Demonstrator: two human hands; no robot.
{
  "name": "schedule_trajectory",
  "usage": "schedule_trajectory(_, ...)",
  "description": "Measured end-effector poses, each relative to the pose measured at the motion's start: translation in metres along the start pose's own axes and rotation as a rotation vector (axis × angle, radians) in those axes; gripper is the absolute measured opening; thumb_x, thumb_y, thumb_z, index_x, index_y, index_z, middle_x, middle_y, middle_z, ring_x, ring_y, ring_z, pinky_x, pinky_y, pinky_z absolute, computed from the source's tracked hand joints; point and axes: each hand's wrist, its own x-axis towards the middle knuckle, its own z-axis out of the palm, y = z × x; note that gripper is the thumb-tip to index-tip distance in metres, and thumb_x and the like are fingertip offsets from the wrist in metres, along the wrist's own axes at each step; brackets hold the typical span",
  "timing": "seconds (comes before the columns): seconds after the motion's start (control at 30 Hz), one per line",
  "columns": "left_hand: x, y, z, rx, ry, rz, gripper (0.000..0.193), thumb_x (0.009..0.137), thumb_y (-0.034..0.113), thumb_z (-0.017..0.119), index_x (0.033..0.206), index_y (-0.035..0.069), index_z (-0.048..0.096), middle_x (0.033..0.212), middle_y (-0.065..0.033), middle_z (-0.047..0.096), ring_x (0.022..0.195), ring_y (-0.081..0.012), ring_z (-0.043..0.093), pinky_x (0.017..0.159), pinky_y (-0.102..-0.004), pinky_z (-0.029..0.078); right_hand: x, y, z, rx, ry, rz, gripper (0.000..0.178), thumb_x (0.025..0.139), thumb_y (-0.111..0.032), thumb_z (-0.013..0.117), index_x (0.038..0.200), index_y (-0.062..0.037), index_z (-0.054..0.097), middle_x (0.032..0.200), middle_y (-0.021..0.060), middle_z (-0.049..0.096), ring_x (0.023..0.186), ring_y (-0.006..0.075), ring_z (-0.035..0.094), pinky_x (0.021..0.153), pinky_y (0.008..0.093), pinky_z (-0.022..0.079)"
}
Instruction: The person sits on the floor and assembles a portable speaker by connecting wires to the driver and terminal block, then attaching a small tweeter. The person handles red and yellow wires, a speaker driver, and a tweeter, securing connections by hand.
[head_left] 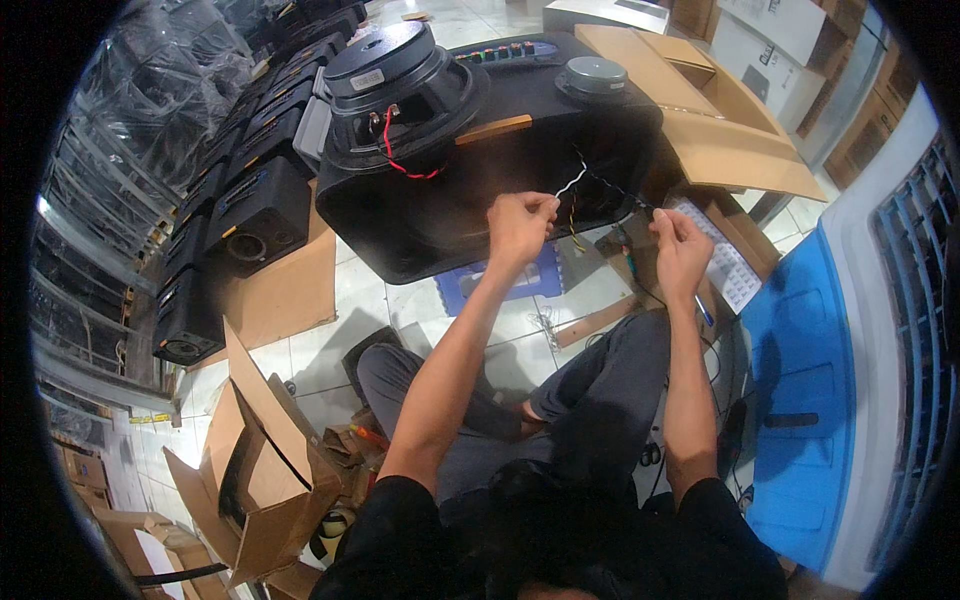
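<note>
A large black speaker cabinet (400,222) lies before me, its dark hollow side facing me. My left hand (522,225) pinches a white wire (570,183) that comes out of the cabinet. To the right, my right hand (680,245) is closed at the end of a dark wire (608,184) leading from the same spot. A yellow-and-black wire (573,218) hangs loose between my hands. On top of the cabinet rest a big round speaker driver (385,85) with a red wire (405,172) and a smaller grey driver (596,75).
Several smaller black speaker boxes (262,215) stand in rows at left. An open cardboard box (715,140) is at the far right, a blue plastic panel (800,400) nearer. Torn cardboard (275,440) lies at lower left. A blue stool (495,282) sits under the cabinet.
</note>
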Motion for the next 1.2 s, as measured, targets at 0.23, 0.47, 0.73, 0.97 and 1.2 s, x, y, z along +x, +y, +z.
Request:
schedule_trajectory(0.23, 0.006, 0.002, -0.007, 0.105, 0.065, 0.04, 0.026, 0.09, 0.022, 0.072, 0.101, -0.001, 0.079, 0.088, -0.0154, 0.078, 0.081, -0.0229, 0.075, 0.079, -0.0352, 0.057, 0.019, 0.021, 0.006, -0.036, 0.015, -0.042, 0.02, 0.097, -0.016, 0.071, 0.099, 0.0037, 0.074, 0.082, 0.007, 0.074, 0.071, 0.0092, 0.064, 0.065, 0.0242, 0.05)
schedule_trajectory(0.47, -0.013, 0.01, -0.002, 0.096, 0.111, 0.179, 0.026, 0.089, 0.021, 0.072, 0.105, 0.001, 0.078, 0.092, -0.0176, 0.077, 0.085, -0.0279, 0.076, 0.082, -0.0368, 0.056, 0.012, 0.007, 0.002, -0.124, -0.107, -0.041, 0.022, 0.094, -0.014, 0.071, 0.104, 0.0057, 0.074, 0.09, 0.0134, 0.077, 0.082, 0.0201, 0.071, 0.077, 0.0346, 0.055)
schedule_trajectory(0.73, -0.026, 0.042, 0.017, 0.166, 0.112, 0.534, 0.025, 0.092, 0.007, 0.068, 0.115, -0.003, 0.073, 0.096, -0.0208, 0.073, 0.076, -0.0265, 0.071, 0.071, -0.0347, 0.053, 0.011, -0.089, -0.007, -0.369, -0.315, -0.723, 0.044, 0.089, -0.007, 0.071, 0.132, 0.0006, 0.064, 0.131, 0.0184, 0.066, 0.123, 0.0351, 0.058, 0.106, 0.0407, 0.046)
schedule_trajectory(0.97, -0.028, 0.076, 0.013, 0.031, 0.032, 0.542, 0.026, 0.093, 0.005, 0.066, 0.115, -0.006, 0.07, 0.094, -0.0207, 0.075, 0.085, -0.0239, 0.074, 0.073, -0.0334, 0.056, 0.045, -0.11, 0.021, -0.291, -0.53, -0.767, 0.039, 0.084, 0.002, 0.068, 0.124, 0.0013, 0.067, 0.118, 0.0176, 0.069, 0.106, 0.0337, 0.064, 0.093, 0.0418, 0.053)
schedule_trajectory(1.2, -0.021, 0.102, -0.006, 0.122, -0.018, 0.551, 0.031, 0.091, 0.013, 0.075, 0.115, -0.007, 0.071, 0.102, -0.0203, 0.077, 0.092, -0.0182, 0.076, 0.078, -0.0303, 0.06, 0.074, -0.11, 0.025, -0.234, -0.577, -0.791, 0.02, 0.082, 0.002, 0.072, 0.102, 0.0028, 0.073, 0.099, 0.0145, 0.074, 0.095, 0.0325, 0.068, 0.085, 0.0398, 0.055)
